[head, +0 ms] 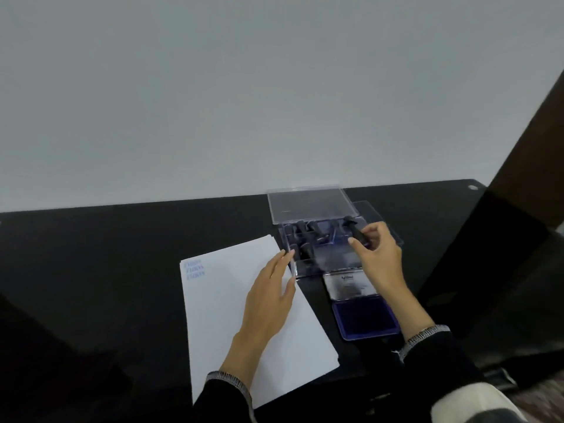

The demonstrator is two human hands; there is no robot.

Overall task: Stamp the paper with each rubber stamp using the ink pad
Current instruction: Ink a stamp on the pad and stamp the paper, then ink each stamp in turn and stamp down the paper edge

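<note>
Black sleeves with pale woven cuffs enter from the bottom edge of the frame, one at lower centre and one at lower right. White paper (225,303) lies on the dark table (91,254) at centre, turned at an angle, with three faint blue stamped lines near its upper left corner. The left hand (268,297) rests flat on the right part of the sheet, fingers straight and close together, their tips reaching the paper's upper right edge just beside the clear case.

Right of the paper, in the lower right of centre, sits the ink pad (364,315), its lid open: the blue pad faces up nearest the viewer, and the lid with a label lies flat just beyond it. The right forearm crosses above the pad's right side.

Farther up, the clear plastic stamp case (305,267) touches the far end of the ink pad lid. Several dark-handled rubber stamps stand or lie inside it; blur hides their number. The right hand (378,251) hovers over the right side of the case, thumb and fingers curled and pinching the dark rubber stamp (355,230) by its handle. The case's transparent lid (311,206) stands open behind, against the grey wall.
</note>
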